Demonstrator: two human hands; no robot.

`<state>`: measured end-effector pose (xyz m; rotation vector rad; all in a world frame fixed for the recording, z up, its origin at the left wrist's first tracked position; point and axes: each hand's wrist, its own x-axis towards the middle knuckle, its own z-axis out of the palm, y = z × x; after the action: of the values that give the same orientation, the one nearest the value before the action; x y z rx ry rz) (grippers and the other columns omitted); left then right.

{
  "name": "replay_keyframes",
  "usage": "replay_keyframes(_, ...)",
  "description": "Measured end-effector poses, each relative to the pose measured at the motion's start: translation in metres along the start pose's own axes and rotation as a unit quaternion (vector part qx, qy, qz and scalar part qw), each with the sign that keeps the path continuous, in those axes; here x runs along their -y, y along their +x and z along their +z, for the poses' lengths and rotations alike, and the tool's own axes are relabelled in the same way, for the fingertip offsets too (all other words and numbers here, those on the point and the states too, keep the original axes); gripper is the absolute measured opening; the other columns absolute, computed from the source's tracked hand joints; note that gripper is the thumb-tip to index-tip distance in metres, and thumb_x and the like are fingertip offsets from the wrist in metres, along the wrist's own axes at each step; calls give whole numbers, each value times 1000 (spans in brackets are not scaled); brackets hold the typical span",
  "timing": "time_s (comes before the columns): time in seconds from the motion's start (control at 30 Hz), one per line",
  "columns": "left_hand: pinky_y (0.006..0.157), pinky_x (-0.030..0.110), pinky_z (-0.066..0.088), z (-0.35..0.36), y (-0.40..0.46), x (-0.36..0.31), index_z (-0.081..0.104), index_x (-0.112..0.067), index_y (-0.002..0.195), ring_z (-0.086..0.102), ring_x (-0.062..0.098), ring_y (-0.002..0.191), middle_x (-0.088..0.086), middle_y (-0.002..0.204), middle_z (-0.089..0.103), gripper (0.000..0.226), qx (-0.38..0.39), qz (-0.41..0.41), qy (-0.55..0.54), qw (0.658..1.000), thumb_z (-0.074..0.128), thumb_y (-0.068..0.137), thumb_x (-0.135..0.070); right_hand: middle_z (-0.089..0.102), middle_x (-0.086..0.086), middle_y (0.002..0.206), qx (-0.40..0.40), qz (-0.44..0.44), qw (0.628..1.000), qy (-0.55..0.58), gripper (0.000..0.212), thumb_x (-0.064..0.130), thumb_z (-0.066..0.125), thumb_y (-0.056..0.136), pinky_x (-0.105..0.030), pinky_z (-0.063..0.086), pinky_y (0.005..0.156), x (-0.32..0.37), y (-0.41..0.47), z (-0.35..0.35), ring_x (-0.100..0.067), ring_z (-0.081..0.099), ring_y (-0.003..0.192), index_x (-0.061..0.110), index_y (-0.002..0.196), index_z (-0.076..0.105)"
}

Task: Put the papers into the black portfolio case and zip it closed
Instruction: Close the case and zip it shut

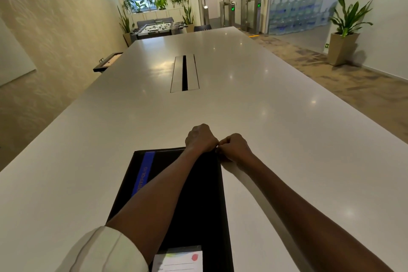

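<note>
The black portfolio case [198, 194] lies flat and closed on the white table, with a blue stripe along its left side and a white label at its near end. No papers are visible. My left hand [201, 138] rests fisted on the case's far right corner. My right hand [235, 147] sits just beside that corner on the table, fingers pinched at the case's edge, where a small zipper pull seems to be. The two hands touch each other. The pull itself is too small to make out clearly.
The long white table [287, 139] stretches ahead, with a cable slot [185, 73] set in its middle. A wall runs along the left. Carpeted floor and a potted plant [345, 28] lie to the right. A foosball table [155, 27] stands beyond the far end.
</note>
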<state>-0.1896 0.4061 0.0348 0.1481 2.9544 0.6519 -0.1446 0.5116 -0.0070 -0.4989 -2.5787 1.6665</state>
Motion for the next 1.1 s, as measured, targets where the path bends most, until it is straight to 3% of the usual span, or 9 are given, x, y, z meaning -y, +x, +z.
replay_keyframes(0.1, 65, 29, 43, 1, 2, -2, 50, -11, 70, 58, 29, 83, 10, 88, 57, 10, 5, -13, 2, 1000, 59, 68, -15, 53, -6, 61, 20, -14, 998, -49, 27, 22, 74, 63, -26, 37, 54, 4, -11, 7, -21, 51, 59, 5, 65, 54)
replay_keyframes(0.2, 64, 28, 42, 1, 4, -5, 49, -10, 68, 56, 28, 78, 10, 88, 58, 10, 5, -14, -1, 1000, 59, 69, -11, 53, 1, 68, 10, -22, 995, -93, 36, 29, 78, 65, -25, 31, 47, 2, -16, 16, -14, 51, 61, 14, 67, 45)
replay_keyframes(0.33, 67, 29, 43, -8, 10, -4, 60, -7, 86, 61, 30, 91, 13, 98, 61, 15, -7, -32, 1, 999, 64, 73, -12, 49, -1, 70, 32, 17, 996, -77, 39, 30, 78, 68, -27, 32, 50, 1, -11, 13, -20, 50, 66, 13, 72, 43)
replay_keyframes(0.5, 67, 29, 45, -19, 16, 8, 60, -8, 85, 61, 30, 89, 15, 101, 65, 15, -1, -55, 5, 998, 65, 72, -12, 41, 1, 65, 45, 23, 996, -69, 49, 29, 80, 66, -27, 29, 50, 1, -7, 10, -20, 42, 63, 19, 62, 32)
replay_keyframes(0.67, 74, 34, 47, -22, 17, 20, 64, -5, 103, 62, 33, 102, 16, 108, 63, 30, -28, -72, 44, 996, 63, 74, -10, 45, 1, 66, 39, 39, 996, -74, 47, 33, 82, 65, -27, 31, 49, 0, -5, 12, -15, 44, 59, 18, 64, 38)
replay_keyframes(0.8, 70, 32, 47, -31, 18, 32, 61, -8, 87, 60, 30, 88, 15, 102, 65, 15, -19, -77, 56, 995, 64, 72, -7, 46, 1, 64, 38, 43, 996, -70, 48, 33, 84, 65, -27, 31, 49, 0, -6, 13, -15, 44, 57, 18, 63, 38)
replay_keyframes(0.93, 73, 32, 47, -39, 19, 45, 65, -9, 89, 64, 33, 97, 15, 103, 65, 18, -22, -85, 75, 993, 66, 71, -7, 43, 1, 61, 40, 41, 996, -64, 51, 31, 84, 65, -27, 30, 49, 1, -7, 13, -16, 42, 56, 18, 60, 35)
replay_keyframes(1.1, 70, 31, 46, -47, 20, 58, 63, -9, 84, 63, 31, 92, 14, 96, 65, 13, -17, -99, 85, 991, 69, 72, -7, 42, 0, 61, 43, 41, 996, -64, 52, 29, 84, 66, -27, 29, 50, 3, -9, 12, -17, 40, 56, 19, 59, 34)
